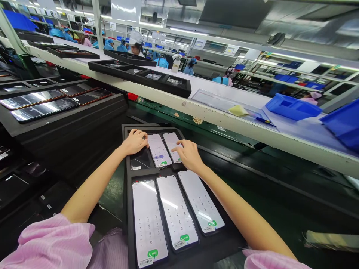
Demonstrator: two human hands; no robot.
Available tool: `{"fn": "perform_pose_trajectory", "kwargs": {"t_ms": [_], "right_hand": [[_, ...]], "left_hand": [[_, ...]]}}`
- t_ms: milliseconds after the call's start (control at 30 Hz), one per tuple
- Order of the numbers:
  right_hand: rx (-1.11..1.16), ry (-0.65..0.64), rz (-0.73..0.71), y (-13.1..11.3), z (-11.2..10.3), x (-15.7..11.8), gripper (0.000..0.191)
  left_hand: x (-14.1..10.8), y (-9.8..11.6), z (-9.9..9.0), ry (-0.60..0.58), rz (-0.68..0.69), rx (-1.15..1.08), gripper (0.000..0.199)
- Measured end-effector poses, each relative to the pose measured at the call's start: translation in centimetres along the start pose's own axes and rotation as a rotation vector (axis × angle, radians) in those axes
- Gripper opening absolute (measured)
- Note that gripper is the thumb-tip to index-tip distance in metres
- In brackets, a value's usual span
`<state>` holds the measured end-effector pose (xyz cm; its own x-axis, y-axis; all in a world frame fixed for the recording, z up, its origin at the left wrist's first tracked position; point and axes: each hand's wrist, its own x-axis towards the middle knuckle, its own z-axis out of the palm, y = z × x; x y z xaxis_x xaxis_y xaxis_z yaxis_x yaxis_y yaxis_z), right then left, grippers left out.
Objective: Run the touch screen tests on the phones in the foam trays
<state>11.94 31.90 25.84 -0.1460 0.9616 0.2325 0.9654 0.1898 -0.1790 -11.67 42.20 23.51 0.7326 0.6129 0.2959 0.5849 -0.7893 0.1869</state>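
A black foam tray (129,209) holds several smartphones in separate slots. In its far row, my left hand (135,142) rests over the upper part of a dark-screened phone (140,160), fingers bent and fingertips beside the lit phone (159,149) in the middle slot. That middle screen shows a dial pad with bluish highlights. My right hand (189,154) is open, fingers apart, reaching over the far-right lit phone (169,142); whether a fingertip touches its screen I cannot tell. Three nearer phones, left (150,220), middle (176,209) and right (200,200), display dial pads with green call buttons.
Foam trays with more phones (42,106) are stacked at left. Across the green conveyor (224,138), a raised white shelf (218,99) carries black trays (140,76), blue bins (293,106) and a blue cutter-like tool (265,121). Workers sit beyond.
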Motion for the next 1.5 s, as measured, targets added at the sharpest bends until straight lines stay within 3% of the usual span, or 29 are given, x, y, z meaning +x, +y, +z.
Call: {"fn": "perform_pose_trajectory", "kwargs": {"t_ms": [133,267,667,1233,1500], "right_hand": [[0.042,0.051,0.161,3.1,-0.5,-0.8,0.048],[0.073,0.034,0.142,3.8,-0.3,-1.5,0.048],[0.086,-0.054,0.103,2.7,-0.2,-1.5,0.048],[0.046,-0.168,-0.088,-0.6,0.2,-0.6,0.05],[0.015,-0.246,-0.313,-2.5,0.2,-1.0,0.046]], "left_hand": [[0.0,-0.2,0.2,0.0,0.0,-0.012,0.047],[0.0,-0.2,0.3,0.0,-0.001,-0.015,0.047],[0.0,-0.1,0.1,0.003,0.003,-0.02,0.05],[-0.1,-0.3,0.3,0.02,0.014,-0.006,0.048],[-0.1,-0.2,0.1,0.012,0.017,0.002,0.048]]}}
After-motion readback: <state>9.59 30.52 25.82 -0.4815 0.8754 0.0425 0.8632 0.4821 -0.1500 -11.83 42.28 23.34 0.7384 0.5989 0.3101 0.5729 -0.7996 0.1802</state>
